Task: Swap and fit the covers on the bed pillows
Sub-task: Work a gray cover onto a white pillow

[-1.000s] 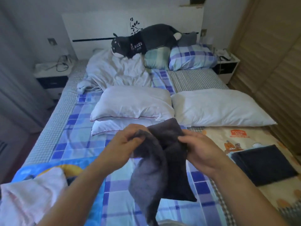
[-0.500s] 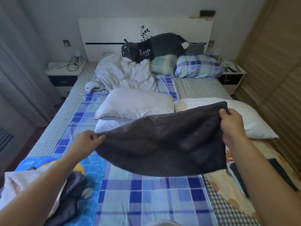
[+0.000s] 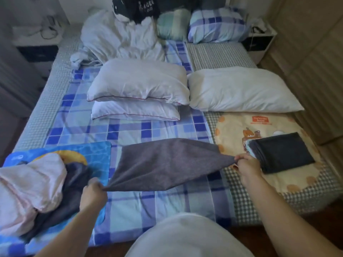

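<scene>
I see my left hand pinching one corner of the grey pillow cover, fingers curled tight on the cloth, while my right hand grips the opposite corner the same way. Between them the cover is stretched out flat and low over the blue checked sheet near the foot of the bed, its far edge lying on the sheet. Beyond it I see two bare white pillows stacked in the middle of the bed, and a third white pillow just beside them to the right. A folded dark cloth rests on the cream cartoon blanket, close to my right hand. By my left hand a pink cloth lies heaped over a dark one on a blue printed cover. A rumpled white quilt sits near the head of the bed.
</scene>
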